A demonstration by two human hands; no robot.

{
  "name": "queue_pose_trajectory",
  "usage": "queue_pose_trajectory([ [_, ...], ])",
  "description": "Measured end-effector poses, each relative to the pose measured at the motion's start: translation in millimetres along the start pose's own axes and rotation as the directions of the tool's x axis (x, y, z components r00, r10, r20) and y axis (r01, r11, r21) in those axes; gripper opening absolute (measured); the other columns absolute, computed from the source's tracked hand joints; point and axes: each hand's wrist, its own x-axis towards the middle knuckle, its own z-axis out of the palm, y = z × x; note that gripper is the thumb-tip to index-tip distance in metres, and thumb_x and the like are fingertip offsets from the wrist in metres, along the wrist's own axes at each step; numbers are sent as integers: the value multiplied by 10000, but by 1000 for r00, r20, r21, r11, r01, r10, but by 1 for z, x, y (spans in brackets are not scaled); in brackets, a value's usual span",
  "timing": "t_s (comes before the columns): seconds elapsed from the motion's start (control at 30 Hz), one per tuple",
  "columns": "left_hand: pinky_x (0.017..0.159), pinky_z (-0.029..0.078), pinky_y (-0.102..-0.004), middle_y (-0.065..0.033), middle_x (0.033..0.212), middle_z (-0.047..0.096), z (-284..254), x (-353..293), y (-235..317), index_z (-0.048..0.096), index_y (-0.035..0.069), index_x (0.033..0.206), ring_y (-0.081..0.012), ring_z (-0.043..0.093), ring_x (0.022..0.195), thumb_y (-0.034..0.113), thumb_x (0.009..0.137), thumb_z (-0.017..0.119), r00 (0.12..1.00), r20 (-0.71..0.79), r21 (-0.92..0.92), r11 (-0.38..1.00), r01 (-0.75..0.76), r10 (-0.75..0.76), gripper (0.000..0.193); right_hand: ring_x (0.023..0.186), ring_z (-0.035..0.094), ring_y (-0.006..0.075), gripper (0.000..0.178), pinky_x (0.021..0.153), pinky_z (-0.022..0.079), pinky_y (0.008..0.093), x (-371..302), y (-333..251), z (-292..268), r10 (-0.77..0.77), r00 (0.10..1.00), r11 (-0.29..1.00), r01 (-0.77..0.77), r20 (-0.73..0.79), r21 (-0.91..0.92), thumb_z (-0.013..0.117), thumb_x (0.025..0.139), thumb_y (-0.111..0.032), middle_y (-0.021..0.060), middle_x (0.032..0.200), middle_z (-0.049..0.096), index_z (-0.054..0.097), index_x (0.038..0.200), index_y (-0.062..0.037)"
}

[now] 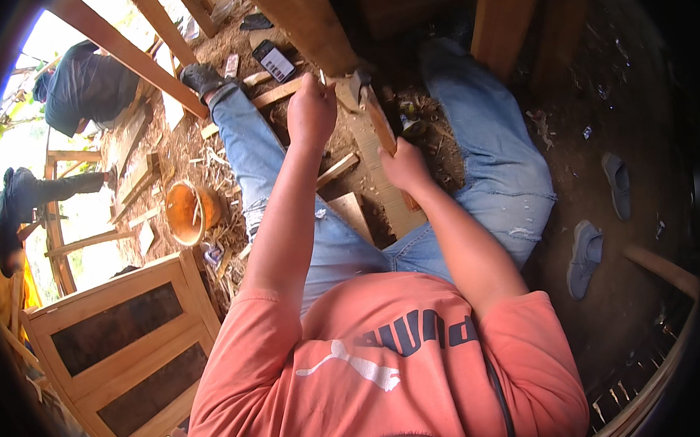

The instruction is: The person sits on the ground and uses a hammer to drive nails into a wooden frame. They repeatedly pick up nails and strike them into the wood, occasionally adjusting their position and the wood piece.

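My right hand is wrapped round the wooden handle of a hammer, whose metal head points away from me between my legs. Further forward and to the left, my left hand is closed, and a thin pale tip sticks up beside its fingers. What that hand grips is too small to make out. A wooden board lies on the ground beneath the hammer. Just beyond my hands rises a thick wooden post.
A phone lies beyond my left hand. To the left are an orange bucket, wood scraps, and a framed wooden panel. Another person bends over at far left; a second person's leg shows below. Grey shoes lie at right.
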Motion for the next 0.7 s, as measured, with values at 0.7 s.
queue_pose_trajectory([
  [0.7, 728, 549, -584, -238, 802, 713, 0, 6, -6, 560, 16, 953, -505, 705, 822, 266, 1008, 778, 999, -37, 0, 1000, -13, 13, 337, 980, 735, 532, 374, 848, 596, 580, -11, -22, -8, -117, 993, 993, 117, 0, -1, 699, 1002, -324, 344, 963, 745, 711, 1073, 43],
])
